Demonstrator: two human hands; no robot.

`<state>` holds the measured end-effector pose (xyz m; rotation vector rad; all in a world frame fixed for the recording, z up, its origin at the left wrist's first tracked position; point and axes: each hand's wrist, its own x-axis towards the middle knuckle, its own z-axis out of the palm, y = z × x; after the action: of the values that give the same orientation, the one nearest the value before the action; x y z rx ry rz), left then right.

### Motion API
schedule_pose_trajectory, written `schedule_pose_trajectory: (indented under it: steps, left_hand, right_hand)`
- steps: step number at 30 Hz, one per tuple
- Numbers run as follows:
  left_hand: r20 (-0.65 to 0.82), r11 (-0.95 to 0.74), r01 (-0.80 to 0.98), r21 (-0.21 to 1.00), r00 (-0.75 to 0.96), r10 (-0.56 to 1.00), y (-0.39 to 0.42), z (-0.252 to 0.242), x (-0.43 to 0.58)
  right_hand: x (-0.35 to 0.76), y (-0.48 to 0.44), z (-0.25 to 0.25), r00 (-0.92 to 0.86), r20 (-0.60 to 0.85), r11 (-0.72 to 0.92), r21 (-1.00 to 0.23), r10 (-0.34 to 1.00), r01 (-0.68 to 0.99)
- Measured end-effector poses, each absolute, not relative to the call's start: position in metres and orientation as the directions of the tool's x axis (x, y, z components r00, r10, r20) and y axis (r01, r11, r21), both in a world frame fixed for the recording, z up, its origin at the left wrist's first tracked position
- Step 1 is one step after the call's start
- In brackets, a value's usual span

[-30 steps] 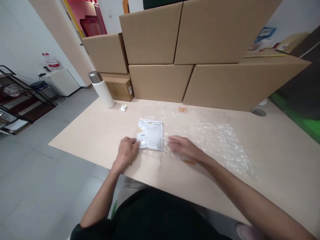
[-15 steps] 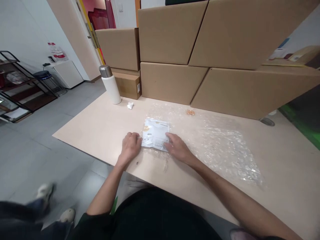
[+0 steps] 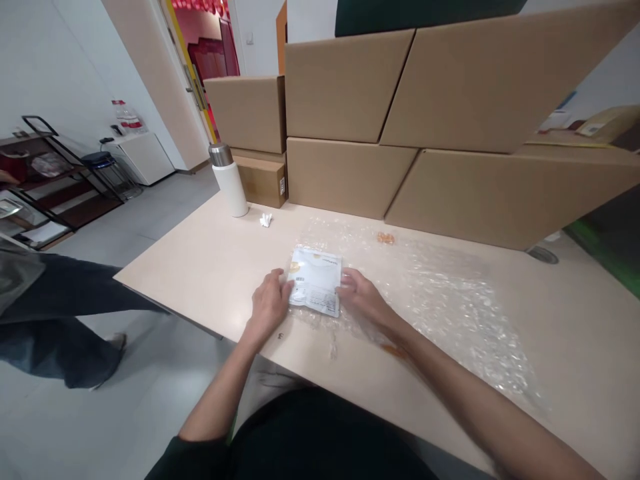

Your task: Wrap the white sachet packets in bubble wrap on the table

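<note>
A flat white packet (image 3: pixel 316 280) with printed text, a barcode and yellow patches lies on clear bubble wrap (image 3: pixel 450 300) near the table's front edge. At the packet's left edge is my left hand (image 3: pixel 270 303), its thumb against the side and its fingers bent. My right hand (image 3: pixel 365 297) is at the opposite edge, fingers curled and slightly blurred, the tips touching the packet. Between them the two hands hold the packet by its sides. Whether the fingers also grip the bubble wrap is hard to see. Beneath my right forearm shows a small orange item (image 3: pixel 395 350), partly hidden.
Stacked cardboard boxes (image 3: pixel 345 177) line the back of the pale table (image 3: pixel 185 267). A white bottle (image 3: pixel 233 190) with a metal cap, a crumpled white tissue (image 3: pixel 265 220) and an orange piece (image 3: pixel 385 238) stand or lie before them. A person's legs (image 3: pixel 65 313) are at the left.
My right hand has shifted from over the packet's right part to its edge. An orange item has come into sight under my right forearm. The person at the left has moved, and the view has tilted up.
</note>
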<state>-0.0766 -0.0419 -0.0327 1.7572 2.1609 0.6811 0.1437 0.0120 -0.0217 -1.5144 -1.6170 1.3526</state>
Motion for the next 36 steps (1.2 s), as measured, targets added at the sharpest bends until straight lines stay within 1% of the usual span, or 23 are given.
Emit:
schedule_pose_trajectory:
  steps: [3,6,9,14,17,20,26,30,31,32,33,34,36]
  left_hand:
    - [0.077,0.108,0.822,0.559,-0.181,0.980,-0.045,-0.033,-0.078]
    - [0.069,0.105,0.825,0.556,-0.172,0.983,-0.046,-0.033,-0.080]
    - [0.071,0.119,0.829,0.546,-0.187,0.980,-0.046,-0.036,-0.080]
    - [0.099,0.122,0.804,0.582,-0.219,0.971,-0.046,-0.042,-0.081]
    - [0.095,0.145,0.773,0.618,-0.256,0.962,-0.045,-0.043,-0.084]
    - [0.086,0.149,0.717,0.681,-0.281,0.956,-0.042,-0.043,-0.088]
    - [0.084,0.148,0.588,0.795,-0.348,0.934,-0.037,-0.044,-0.092]
    - [0.070,0.114,0.451,0.885,-0.372,0.925,-0.037,-0.048,-0.095]
    - [0.057,0.112,0.412,0.904,-0.377,0.924,-0.037,-0.049,-0.096]
    - [0.041,0.114,0.376,0.919,-0.380,0.924,-0.038,-0.050,-0.098]
    - [0.023,0.118,0.344,0.932,-0.379,0.925,-0.038,-0.051,-0.100]
    - [0.003,0.124,0.314,0.941,-0.376,0.927,-0.038,-0.052,-0.102]
    - [-0.041,0.140,0.248,0.959,-0.368,0.929,-0.039,-0.054,-0.105]
  right_hand:
    - [0.140,0.020,-0.021,-0.169,-0.289,-0.255,-0.947,0.942,0.193]
    - [0.136,0.026,-0.021,-0.119,-0.352,-0.350,-0.936,0.928,0.039]
    - [0.131,0.031,-0.025,-0.184,-0.398,-0.414,-0.909,0.899,-0.053]
    - [0.124,0.033,-0.029,-0.266,-0.413,-0.440,-0.897,0.871,-0.049]
    - [0.123,0.028,-0.031,-0.268,-0.410,-0.439,-0.896,0.872,-0.060]
    - [0.125,0.022,-0.034,-0.244,-0.422,-0.442,-0.896,0.873,-0.031]
    - [0.129,0.013,-0.031,-0.234,-0.443,-0.419,-0.896,0.866,0.144]
    - [0.133,0.013,-0.022,-0.243,-0.442,-0.375,-0.885,0.864,0.276]
    - [0.135,0.013,-0.020,-0.237,-0.421,-0.343,-0.887,0.876,0.308]
    - [0.136,0.012,-0.019,-0.223,-0.364,-0.271,-0.894,0.904,0.358]
    - [0.138,0.011,-0.018,-0.212,-0.267,-0.157,-0.891,0.940,0.426]
    - [0.138,0.009,-0.018,-0.219,-0.139,-0.010,-0.863,0.966,0.504]
    - [0.137,0.004,-0.020,-0.315,0.107,0.290,-0.732,0.943,0.617]
